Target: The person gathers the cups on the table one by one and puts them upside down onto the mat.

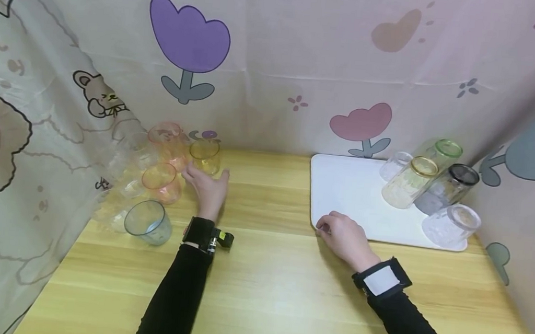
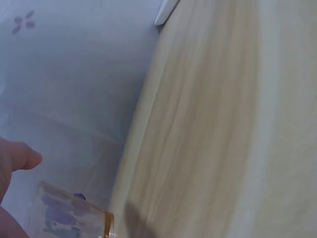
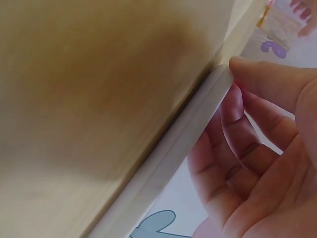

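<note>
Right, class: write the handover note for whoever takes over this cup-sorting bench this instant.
Left hand: open, reaching to the yellow cup among the cups at the left; grip not closed.
Right hand: fingers curled on the near-left corner of the white tray.
Done: five cups lie on the tray, including the black-rimmed cup.
Left: the cluster at the left, with the blue cup nearest, is off the tray.

The right hand [image 3: 257, 148] pinches the white tray's [image 3: 168, 153] corner (thumb on top) above the wooden table [image 3: 89, 89].
</note>
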A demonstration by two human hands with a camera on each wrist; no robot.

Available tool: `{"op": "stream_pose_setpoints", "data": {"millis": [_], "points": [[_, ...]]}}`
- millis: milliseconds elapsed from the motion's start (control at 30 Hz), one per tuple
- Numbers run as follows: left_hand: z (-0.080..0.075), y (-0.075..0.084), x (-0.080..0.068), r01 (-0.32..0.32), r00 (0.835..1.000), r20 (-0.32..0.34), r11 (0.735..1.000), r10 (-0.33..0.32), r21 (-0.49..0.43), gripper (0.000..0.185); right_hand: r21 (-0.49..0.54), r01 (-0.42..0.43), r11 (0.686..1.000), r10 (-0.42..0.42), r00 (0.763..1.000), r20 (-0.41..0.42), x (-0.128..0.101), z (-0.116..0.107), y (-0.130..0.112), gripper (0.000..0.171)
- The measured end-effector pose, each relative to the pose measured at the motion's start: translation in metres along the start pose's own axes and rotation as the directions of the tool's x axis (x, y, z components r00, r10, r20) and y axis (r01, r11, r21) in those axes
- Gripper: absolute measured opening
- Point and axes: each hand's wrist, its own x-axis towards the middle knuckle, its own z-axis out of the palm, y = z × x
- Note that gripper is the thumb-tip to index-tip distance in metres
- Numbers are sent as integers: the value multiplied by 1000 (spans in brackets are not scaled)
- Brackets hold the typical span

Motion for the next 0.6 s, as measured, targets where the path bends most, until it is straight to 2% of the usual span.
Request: {"op": "stream_pose_setpoints", "data": {"millis": [167,333,433,600], "points": [[3,-6,17,101,995,-8,994,-102,-38,109,-5,-17,1000,17,1000,-8,1,2,-1,8],[5,-8,31,210,977,28,977,-209,-39,114,6,-47,999,47,999,2,2,1,-1,8],[7,-11,39,242,969,49,970,-241,-30,115,14,-63,998,63,998,16,3,0,0,7],[10,-15,47,251,966,65,968,-249,-18,115,16,-77,997,76,996,43,4,0,1,7]]}}
